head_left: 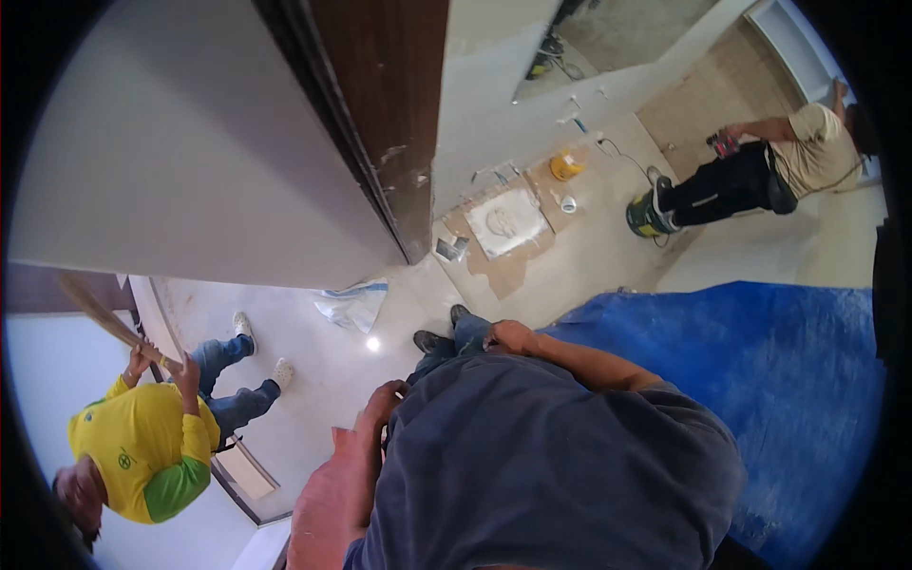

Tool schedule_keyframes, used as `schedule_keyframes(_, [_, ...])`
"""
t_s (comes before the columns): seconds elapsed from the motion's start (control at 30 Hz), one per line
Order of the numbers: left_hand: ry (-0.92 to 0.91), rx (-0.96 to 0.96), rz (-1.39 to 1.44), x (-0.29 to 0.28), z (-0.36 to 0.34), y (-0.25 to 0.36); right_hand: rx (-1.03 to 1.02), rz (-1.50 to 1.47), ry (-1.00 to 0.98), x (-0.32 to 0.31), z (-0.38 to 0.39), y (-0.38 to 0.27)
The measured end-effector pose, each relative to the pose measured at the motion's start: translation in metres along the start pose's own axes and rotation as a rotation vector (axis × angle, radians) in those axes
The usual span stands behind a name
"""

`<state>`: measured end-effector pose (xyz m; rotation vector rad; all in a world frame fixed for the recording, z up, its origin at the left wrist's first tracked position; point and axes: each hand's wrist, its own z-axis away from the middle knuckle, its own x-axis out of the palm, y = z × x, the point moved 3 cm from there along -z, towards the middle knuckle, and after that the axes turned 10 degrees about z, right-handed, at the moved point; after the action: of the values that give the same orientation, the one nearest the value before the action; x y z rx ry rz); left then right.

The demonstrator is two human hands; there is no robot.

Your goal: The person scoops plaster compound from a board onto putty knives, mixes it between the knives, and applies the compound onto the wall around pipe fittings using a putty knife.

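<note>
I look straight down my own body: a grey-blue shirt [532,456], jeans and dark shoes [439,334] on a pale floor. My left hand [376,410] hangs at my hip against the shirt hem, fingers curled inward with the tips hidden. My right hand [513,337] rests on my thigh at the jeans, knuckles up, its fingers tucked out of sight. I see nothing held in either hand.
A dark brown door edge [380,123] and a white panel stand ahead. A blue tarp [750,380] covers the right. A person in a yellow shirt [142,451] grips a wooden stick at left. Another person [760,176] bends at upper right. A white board, tape roll [568,203] and cardboard lie on the floor.
</note>
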<state>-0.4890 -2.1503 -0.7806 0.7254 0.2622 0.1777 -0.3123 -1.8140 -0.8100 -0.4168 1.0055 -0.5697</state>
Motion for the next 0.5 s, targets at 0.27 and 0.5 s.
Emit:
schedule_keyframes(0.27, [0.110, 0.055, -0.067, 0.038, -0.029, -0.009, 0.066, -0.079, 0.004, 0.004, 0.022, 0.016])
schedule_keyframes(0.5, [0.079, 0.186, -0.045, 0.073, -0.055, -0.003, 0.171, -0.081, -0.080, -0.016, 0.056, 0.056])
